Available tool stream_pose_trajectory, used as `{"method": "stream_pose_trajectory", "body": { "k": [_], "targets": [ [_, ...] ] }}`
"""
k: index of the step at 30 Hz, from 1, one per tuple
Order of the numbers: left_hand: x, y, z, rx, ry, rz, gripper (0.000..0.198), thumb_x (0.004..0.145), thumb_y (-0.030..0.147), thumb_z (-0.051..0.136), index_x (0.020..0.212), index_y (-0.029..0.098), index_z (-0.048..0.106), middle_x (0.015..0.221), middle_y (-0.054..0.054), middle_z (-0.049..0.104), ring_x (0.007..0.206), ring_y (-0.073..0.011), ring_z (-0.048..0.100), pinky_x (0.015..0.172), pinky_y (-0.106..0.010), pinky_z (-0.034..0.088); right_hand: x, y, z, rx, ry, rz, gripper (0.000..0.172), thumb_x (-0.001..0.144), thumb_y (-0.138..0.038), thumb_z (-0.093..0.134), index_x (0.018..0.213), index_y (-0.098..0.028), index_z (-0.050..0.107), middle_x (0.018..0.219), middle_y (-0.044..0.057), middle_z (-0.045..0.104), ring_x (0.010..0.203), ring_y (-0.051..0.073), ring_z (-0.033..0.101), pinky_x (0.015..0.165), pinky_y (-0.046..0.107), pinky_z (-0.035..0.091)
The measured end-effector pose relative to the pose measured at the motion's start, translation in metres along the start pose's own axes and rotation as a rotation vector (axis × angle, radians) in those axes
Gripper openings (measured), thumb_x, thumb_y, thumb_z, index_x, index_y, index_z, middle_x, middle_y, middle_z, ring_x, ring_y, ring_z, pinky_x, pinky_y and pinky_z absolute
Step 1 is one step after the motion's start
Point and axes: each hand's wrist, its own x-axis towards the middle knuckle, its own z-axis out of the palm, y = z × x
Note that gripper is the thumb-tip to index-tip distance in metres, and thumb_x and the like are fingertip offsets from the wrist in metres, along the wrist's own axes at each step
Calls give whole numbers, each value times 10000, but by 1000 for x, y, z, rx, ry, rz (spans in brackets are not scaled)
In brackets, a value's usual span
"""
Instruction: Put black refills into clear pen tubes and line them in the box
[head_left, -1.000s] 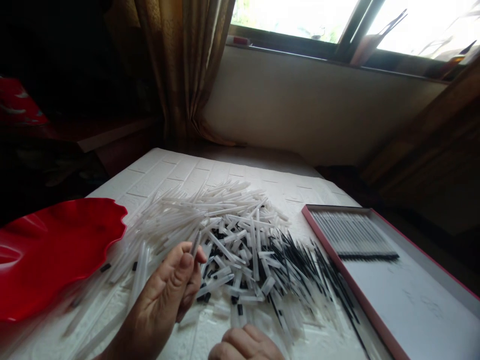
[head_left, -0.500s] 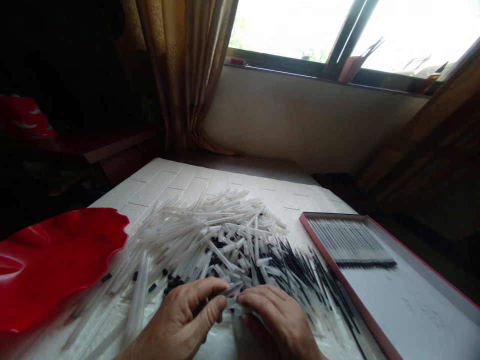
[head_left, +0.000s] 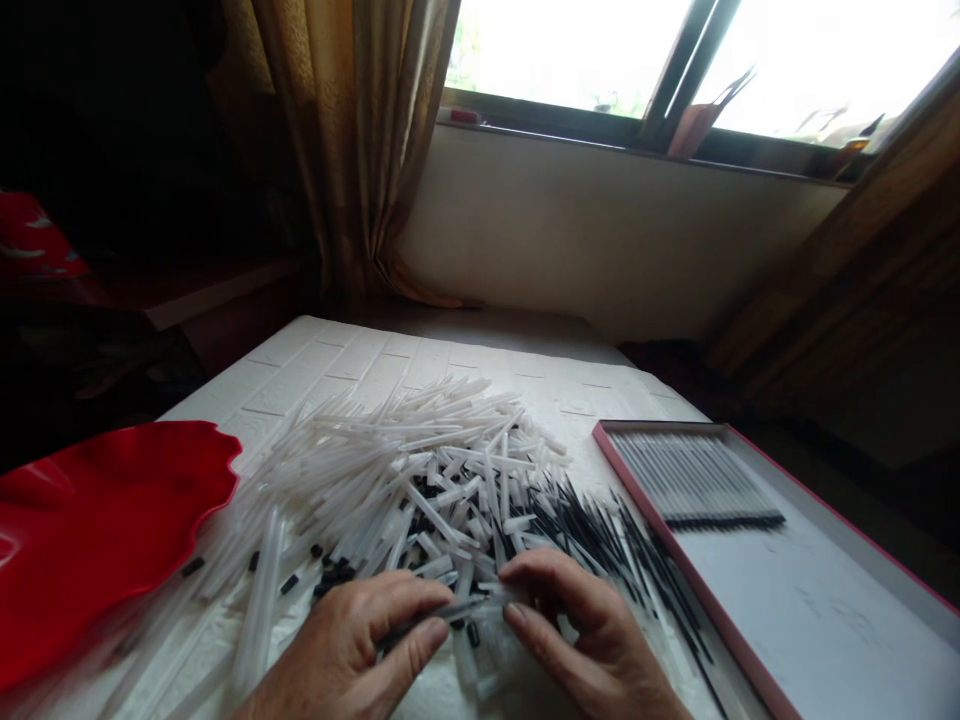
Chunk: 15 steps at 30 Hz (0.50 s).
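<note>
My left hand [head_left: 375,635] pinches a slim pen [head_left: 459,607] between thumb and forefinger, its dark tip pointing right. Facing it, my right hand [head_left: 581,625] has thumb and fingers closed on a small translucent pen cap [head_left: 496,598]. Pen tip and cap meet or nearly meet; I cannot tell whether the tip is inside. Beyond the hands spreads a heap of whitish translucent pen barrels [head_left: 352,445], with short clear caps [head_left: 450,495] mixed in at its near side. Thin black refills [head_left: 577,525] fan out to the right. Small black plugs [head_left: 337,575] lie by my left hand.
At the left stands a red wavy-edged bowl [head_left: 217,470]. A shallow pink-edged box [head_left: 637,490] on the right holds a row of assembled pens [head_left: 697,480]. A white brick-patterned cover [head_left: 375,350] lies over the table. Behind are a curtain [head_left: 352,150] and a window.
My right hand has turned and opened out from its curled pose, showing the thumb and the cap. The pen in my left hand now points right at it. The view has shifted slightly.
</note>
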Motion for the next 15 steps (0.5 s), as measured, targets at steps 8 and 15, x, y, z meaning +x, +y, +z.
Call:
{"method": "stream_pose_trajectory", "body": {
  "k": [8,15],
  "targets": [
    [-3,-3,1,23,-138,2,187,954,225,576,1026,300,732,827,70,765,763,-94,756,730,-95,533,3,-3,-1,-52,-109,-116,150,848,-140,643,975,-182,711,811,46,683,662,137,615,581,205,487],
    [-14,-2,1,196,-180,78,152,951,208,571,1033,251,692,868,17,763,782,-154,758,737,-171,552,2,-7,-8,-108,-273,-52,262,892,-238,633,1114,-181,760,837,74,782,680,171,703,637,218,544]
  ]
}}
